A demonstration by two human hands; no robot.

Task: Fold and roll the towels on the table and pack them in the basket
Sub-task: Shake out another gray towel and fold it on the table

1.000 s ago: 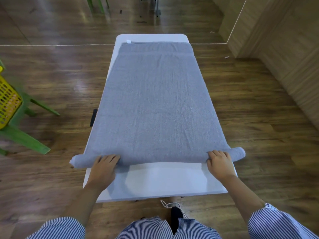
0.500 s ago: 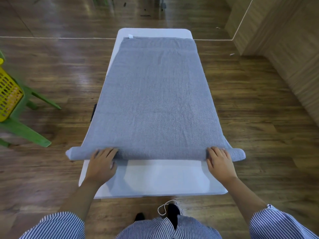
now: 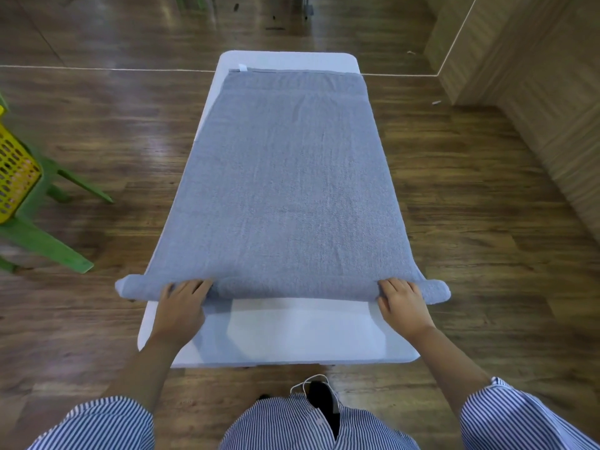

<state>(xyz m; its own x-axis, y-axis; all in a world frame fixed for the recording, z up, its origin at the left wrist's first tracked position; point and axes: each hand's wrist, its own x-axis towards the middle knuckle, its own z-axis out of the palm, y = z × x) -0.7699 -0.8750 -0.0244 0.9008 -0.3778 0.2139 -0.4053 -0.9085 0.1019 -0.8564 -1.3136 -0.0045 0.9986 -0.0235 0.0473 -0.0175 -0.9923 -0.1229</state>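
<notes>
Across the wooden floor (image 3: 470, 222), which fills most of the view, stands a white table (image 3: 292, 339) running lengthwise away from the person. Over nearly its whole top lies 1 grey towel (image 3: 292, 177), spread flat, its far hem near the far end of the table, with a small white label (image 3: 243, 67) at the far left corner. The towel's side edges hang slightly past the table's long sides. At the near end the towel is rolled into a tight tube that lies crosswise, both ends sticking out beyond the table edges; a strip of bare tabletop shows between the roll and the near edge.

At the left border a green chair (image 3: 42, 241) stands on the floor, well apart from the table, and a yellow basket (image 3: 14, 177) with a perforated wall sits on it, only partly in view. A pale wood-panelled wall (image 3: 535, 76) rises at the upper right.

Striped sleeves (image 3: 97, 423) and a striped garment fill the bottom edge.

The left hand (image 3: 181, 306) rests on the left part of the roll, fingers fairly straight and laid over its top, pressing it rather than clutching it. The right hand (image 3: 402, 303) sits on the right part of the roll, fingers bent over the top and the thumb at the near side, so it holds the roll.
</notes>
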